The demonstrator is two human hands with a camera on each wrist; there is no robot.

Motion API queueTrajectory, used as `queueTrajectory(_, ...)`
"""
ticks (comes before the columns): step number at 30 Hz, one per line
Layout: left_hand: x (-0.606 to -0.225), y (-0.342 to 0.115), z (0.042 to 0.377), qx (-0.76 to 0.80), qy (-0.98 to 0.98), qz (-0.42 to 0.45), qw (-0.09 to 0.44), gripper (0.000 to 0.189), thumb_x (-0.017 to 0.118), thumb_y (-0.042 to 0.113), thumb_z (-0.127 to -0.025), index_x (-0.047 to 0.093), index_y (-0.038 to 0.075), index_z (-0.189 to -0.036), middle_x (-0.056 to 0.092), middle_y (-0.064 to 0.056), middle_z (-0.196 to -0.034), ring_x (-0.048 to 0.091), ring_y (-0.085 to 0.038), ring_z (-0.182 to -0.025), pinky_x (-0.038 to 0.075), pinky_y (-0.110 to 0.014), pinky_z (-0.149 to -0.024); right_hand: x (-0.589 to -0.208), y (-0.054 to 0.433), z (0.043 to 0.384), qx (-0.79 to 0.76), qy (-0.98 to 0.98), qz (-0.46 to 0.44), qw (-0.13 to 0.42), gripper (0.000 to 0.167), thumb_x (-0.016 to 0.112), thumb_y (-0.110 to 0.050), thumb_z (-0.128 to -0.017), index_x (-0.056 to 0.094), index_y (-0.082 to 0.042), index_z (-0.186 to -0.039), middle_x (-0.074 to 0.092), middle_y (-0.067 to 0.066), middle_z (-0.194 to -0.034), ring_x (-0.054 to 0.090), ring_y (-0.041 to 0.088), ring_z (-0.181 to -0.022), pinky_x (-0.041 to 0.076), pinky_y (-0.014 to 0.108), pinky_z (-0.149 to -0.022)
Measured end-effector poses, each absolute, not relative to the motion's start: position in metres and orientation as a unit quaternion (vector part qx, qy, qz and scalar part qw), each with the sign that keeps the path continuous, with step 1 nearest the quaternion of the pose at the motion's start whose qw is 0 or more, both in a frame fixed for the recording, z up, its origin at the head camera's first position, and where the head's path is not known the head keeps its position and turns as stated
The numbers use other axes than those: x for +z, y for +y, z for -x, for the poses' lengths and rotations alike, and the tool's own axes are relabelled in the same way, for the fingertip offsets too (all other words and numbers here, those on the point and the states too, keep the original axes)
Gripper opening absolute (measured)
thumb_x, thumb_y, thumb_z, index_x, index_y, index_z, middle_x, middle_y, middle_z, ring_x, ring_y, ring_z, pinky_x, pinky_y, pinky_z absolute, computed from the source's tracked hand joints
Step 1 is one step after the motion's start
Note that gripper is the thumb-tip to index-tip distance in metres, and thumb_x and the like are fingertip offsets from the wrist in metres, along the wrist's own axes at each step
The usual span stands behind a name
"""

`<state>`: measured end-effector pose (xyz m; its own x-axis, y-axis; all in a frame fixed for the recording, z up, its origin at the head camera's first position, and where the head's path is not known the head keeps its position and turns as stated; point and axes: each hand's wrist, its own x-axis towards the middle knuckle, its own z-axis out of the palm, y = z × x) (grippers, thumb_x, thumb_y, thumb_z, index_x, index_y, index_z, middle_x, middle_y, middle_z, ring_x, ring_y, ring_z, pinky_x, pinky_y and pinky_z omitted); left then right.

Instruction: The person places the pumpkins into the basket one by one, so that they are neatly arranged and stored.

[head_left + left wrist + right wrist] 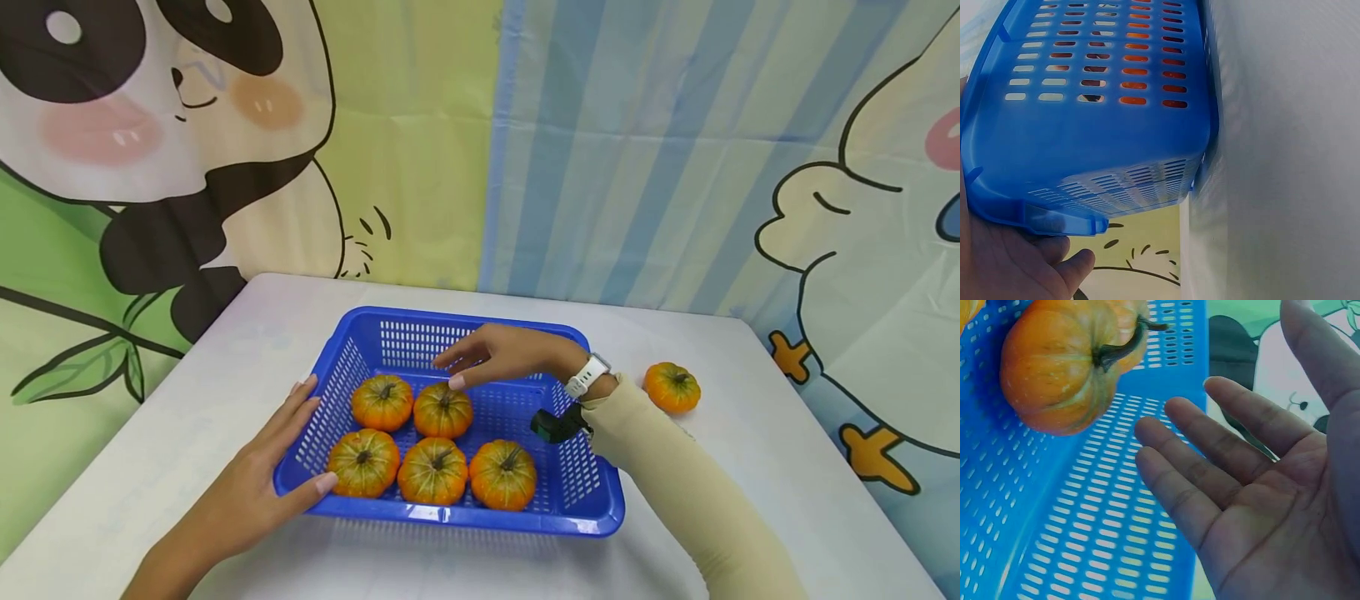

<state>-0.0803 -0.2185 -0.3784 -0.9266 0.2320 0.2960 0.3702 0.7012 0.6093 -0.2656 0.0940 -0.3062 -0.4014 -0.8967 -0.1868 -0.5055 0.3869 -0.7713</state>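
A blue plastic basket (525, 522) with slotted walls stands on the table. Inside it sit several small orange pumpkins: two at the back, among them the back-left one (382, 402) and the back-middle one (443, 410), the rest in a front row with the front-right one (502, 475). My left hand (251, 479) rests against the left rim, its fingers extended and its thumb at the front-left corner. Over the basket hovers my right hand (510, 354), palm down, fingers loosely spread, holding nothing. In the right wrist view, a gap separates its fingertips from the nearest pumpkin (1060, 365).
One more pumpkin (672, 387) sits on the white table (697, 333), to the right of the basket and beyond the right forearm. A curtain (600, 150) printed with cartoon animals hangs behind the table.
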Motion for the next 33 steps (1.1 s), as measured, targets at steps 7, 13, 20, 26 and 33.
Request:
queueTrajectory(7,-0.380,-0.220,0.082,-0.351,-0.918,0.160,0.094,0.087,0.073,0.032,-0.085,0.025,0.016,-0.156,0.011,0.002,-0.162,0.013,-0.030,-0.147,0.030,-0.071,-0.098,-0.300,0.113,0.262,-0.343,0.789,0.453,0.233,0.039,0.061,-0.025,-0.097,0.061,-0.009,-0.133,0.063,0.003,-0.128,0.061,0.010,-0.113,0.050,0.028,-0.093)
queueTrajectory(13,-0.382,-0.221,0.082,-0.348,-0.920,0.155,0.089,0.087,0.073,0.032,-0.086,0.024,0.017,-0.156,0.010,0.004,-0.162,0.011,-0.028,-0.147,0.030,-0.071,-0.098,-0.294,0.129,0.256,-0.347,0.808,0.438,0.186,0.039,0.061,-0.026,-0.097,0.062,-0.009,-0.132,0.062,0.007,-0.129,0.060,0.013,-0.115,0.050,0.030,-0.094)
queueTrajectory(20,-0.380,-0.217,0.080,-0.354,-0.915,0.164,0.098,0.085,0.073,0.031,-0.085,0.027,0.015,-0.155,0.012,0.002,-0.162,0.012,-0.027,-0.147,0.027,-0.068,-0.103,-0.289,0.153,0.247,-0.335,0.833,0.416,0.143,0.038,0.058,-0.027,-0.099,0.061,-0.010,-0.133,0.063,0.009,-0.127,0.062,0.013,-0.111,0.051,0.034,-0.092)
queueTrajectory(26,-0.379,-0.218,0.080,-0.348,-0.916,0.168,0.105,0.086,0.073,0.031,-0.085,0.026,0.016,-0.155,0.012,0.000,-0.162,0.014,-0.029,-0.147,0.027,-0.068,-0.103,-0.289,0.174,0.242,-0.339,0.843,0.404,0.110,0.037,0.059,-0.026,-0.099,0.062,-0.009,-0.131,0.063,0.005,-0.127,0.061,0.014,-0.112,0.051,0.036,-0.094)
queueTrajectory(33,-0.379,-0.219,0.080,-0.352,-0.915,0.166,0.105,0.087,0.074,0.031,-0.085,0.026,0.016,-0.155,0.012,0.000,-0.162,0.013,-0.031,-0.146,0.026,-0.070,-0.102,-0.291,0.195,0.234,-0.347,0.853,0.376,0.101,0.038,0.062,-0.026,-0.097,0.062,-0.009,-0.131,0.062,0.006,-0.129,0.060,0.023,-0.116,0.050,0.040,-0.095)
